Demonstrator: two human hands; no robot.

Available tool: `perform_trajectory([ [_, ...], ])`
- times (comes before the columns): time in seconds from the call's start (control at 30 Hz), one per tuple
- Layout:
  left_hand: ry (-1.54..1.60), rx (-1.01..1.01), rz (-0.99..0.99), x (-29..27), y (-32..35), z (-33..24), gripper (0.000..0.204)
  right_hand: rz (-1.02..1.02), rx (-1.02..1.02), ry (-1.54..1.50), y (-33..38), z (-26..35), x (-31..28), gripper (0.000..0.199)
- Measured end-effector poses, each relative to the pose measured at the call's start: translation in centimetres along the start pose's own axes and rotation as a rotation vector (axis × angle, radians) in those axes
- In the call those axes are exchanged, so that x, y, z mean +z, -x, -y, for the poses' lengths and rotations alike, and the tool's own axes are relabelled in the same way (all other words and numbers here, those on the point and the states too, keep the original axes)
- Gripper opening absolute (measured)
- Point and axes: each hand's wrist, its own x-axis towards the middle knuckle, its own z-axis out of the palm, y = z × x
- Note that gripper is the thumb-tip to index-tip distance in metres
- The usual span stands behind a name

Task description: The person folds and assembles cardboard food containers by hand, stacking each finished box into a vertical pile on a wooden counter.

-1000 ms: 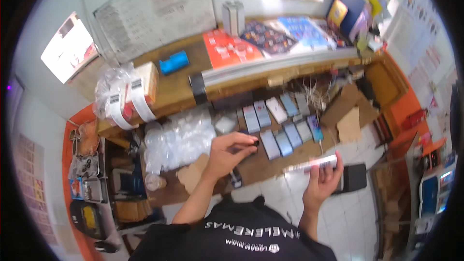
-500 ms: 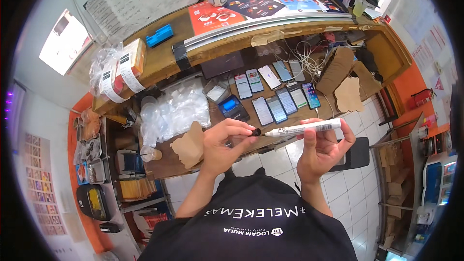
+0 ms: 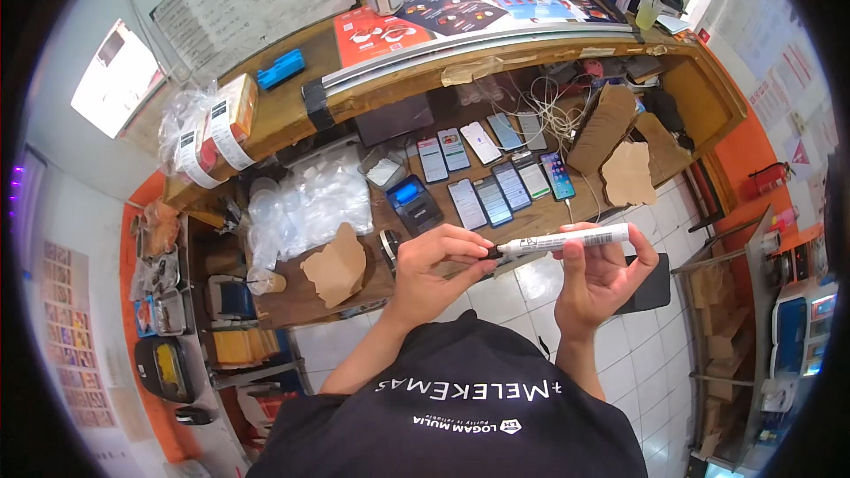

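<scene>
Between the thumb and fingers of my left hand (image 3: 434, 270) is a small black cap (image 3: 493, 252). My right hand (image 3: 598, 288) grips a white marker pen (image 3: 571, 238), which lies nearly level with its tip toward the left. Tip and cap meet in front of my chest; whether the cap sits on the tip I cannot tell. Just left of my left hand, at the desk's front edge, a black-and-white round object (image 3: 390, 248) partly shows. Beyond my hands, several phones (image 3: 509, 186) lie face up in two rows on the wooden desk (image 3: 381, 288).
A black device with a blue top (image 3: 413, 204) stands left of the phones. Farther left are clear plastic bags (image 3: 319, 204), a torn cardboard piece (image 3: 335, 267) and a drink cup (image 3: 266, 281). Tangled white cables (image 3: 558, 111) and cardboard (image 3: 606, 128) lie at the right, under a raised shelf (image 3: 372, 80).
Both hands have shifted slightly right, and the marker's tip and the cap have come together. The view has moved a little, and the round object beside my left hand now shows.
</scene>
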Motion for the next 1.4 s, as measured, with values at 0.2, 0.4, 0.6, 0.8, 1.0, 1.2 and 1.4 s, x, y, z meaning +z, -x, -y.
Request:
perform_trajectory([
  [0.2,0.071,-0.034,-0.041,1.2,-0.1,0.3,0.024,-0.018,0.017,-0.016,-0.1,-0.3,-0.4,0.067],
  [0.4,-0.017,0.024,-0.018,0.3,-0.6,0.7,0.025,0.030,0.072,-0.030,-0.2,-1.0,-0.2,0.067],
  [0.6,-0.026,0.022,-0.064,-1.8,-0.7,1.2,0.023,0.100,0.113,-0.027,0.3,-2.3,1.5,0.068],
  [0.8,-0.024,-0.012,-0.117,-5.4,0.8,2.9,0.020,0.131,0.137,0.014,1.3,-4.4,4.8,0.063],
  [1.0,0.048,-0.157,-0.056,-9.8,1.7,2.2,0.017,0.105,0.197,0.007,1.1,-6.8,8.9,0.060],
  [1.2,0.066,-0.150,-0.143,-15.3,3.1,2.7,0.020,0.272,0.303,-0.021,0.1,-8.4,14.2,0.062],
  [1.4,0.042,-0.258,-0.106,-21.7,3.8,2.1,0.031,0.307,0.344,0.004,1.1,-10.4,20.9,0.060],
])
